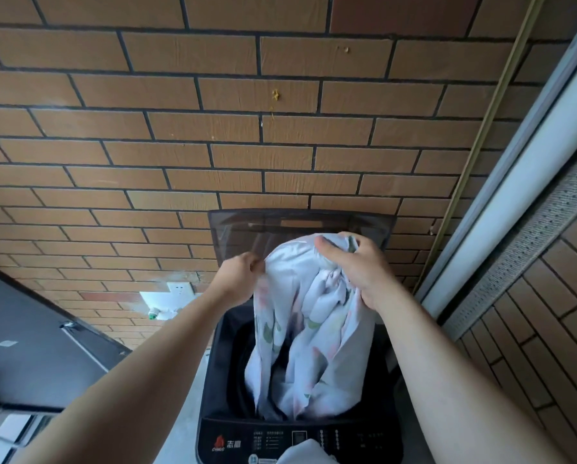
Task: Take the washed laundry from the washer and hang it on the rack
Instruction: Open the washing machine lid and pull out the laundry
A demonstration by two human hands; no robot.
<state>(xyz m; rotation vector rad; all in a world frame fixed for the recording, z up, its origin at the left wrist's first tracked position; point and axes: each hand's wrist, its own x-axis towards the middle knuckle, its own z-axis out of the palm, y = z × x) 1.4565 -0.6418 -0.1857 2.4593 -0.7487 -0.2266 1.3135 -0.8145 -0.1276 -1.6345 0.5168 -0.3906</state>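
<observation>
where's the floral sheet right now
In the head view the floral sheet is centre-right, held up by the left hand and right hand above the open washer, its lower end still hanging inside the drum.

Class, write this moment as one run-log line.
stage: lifting laundry | left hand: gripping sheet edge | right hand: gripping bunched floral sheet | sheet: lower end inside washer | lid: open

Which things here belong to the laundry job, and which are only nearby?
Job: floral sheet, washer, its raised lid, left hand, right hand.
Nearby only: wall socket, brick wall, dark cabinet.
</observation>
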